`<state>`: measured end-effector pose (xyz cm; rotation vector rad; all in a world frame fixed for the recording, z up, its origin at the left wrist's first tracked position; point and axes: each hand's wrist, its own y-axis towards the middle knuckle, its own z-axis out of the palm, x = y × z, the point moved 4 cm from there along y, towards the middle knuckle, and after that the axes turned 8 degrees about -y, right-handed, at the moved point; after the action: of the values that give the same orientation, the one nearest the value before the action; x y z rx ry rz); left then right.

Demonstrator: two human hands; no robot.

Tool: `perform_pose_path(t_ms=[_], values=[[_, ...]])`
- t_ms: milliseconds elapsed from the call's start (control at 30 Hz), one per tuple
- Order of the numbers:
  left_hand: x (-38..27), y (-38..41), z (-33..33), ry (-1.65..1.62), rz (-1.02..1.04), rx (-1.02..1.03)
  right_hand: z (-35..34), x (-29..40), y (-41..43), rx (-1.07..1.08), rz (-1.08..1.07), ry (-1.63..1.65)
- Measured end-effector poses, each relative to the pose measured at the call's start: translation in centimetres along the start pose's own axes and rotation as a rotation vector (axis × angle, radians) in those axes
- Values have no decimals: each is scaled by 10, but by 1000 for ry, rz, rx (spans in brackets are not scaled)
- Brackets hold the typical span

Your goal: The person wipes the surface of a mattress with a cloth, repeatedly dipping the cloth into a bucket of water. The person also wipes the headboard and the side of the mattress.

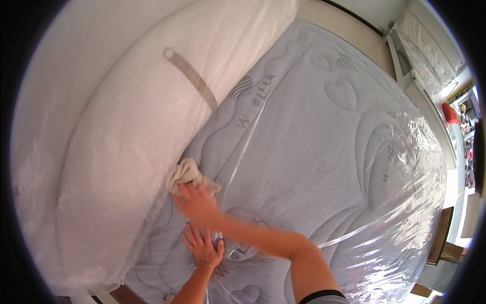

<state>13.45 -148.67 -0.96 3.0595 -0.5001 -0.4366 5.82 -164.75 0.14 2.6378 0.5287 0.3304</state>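
Observation:
My right hand (199, 207), blurred by motion, has its fingers on a crumpled beige cloth (186, 173) and presses it along the side of a grey quilted mattress (303, 133). Clear plastic film covers this mattress, and printed writing, hearts and curved stitching show through it. Just below, my left hand (205, 250) lies palm down on the film with fingers spread, holding nothing. A large white mesh-textured mattress (133, 152), also wrapped in plastic, stands against the cloth's left side. A grey-brown strap or band (193, 78) is on its face.
Shiny loose film (402, 182) wrinkles over the grey mattress's right side. Beyond it are a brown wooden piece (440, 237), a red item (450, 113) and a plastic-covered panel (429, 45). A brown wooden edge (127, 294) shows at the bottom left.

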Motion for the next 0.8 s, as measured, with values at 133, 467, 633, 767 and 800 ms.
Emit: perform_pose_path(t_ms=[133,467,633,767,800], values=[[-9,4,-7,-40,-5,39,-29,-180,44,93,328,-191],[6,-1,1,79,-22,166,0,-38,23,-22,447,-460],[-12,11,-4,-22,34,-44,-43,-117,-104,106,346,-509],[-4,11,-8,-7,22,-49,-205,-347,-270,263,1214,-547],[-4,14,-5,-8,41,-54,-246,-361,-319,164,1561,-552]])
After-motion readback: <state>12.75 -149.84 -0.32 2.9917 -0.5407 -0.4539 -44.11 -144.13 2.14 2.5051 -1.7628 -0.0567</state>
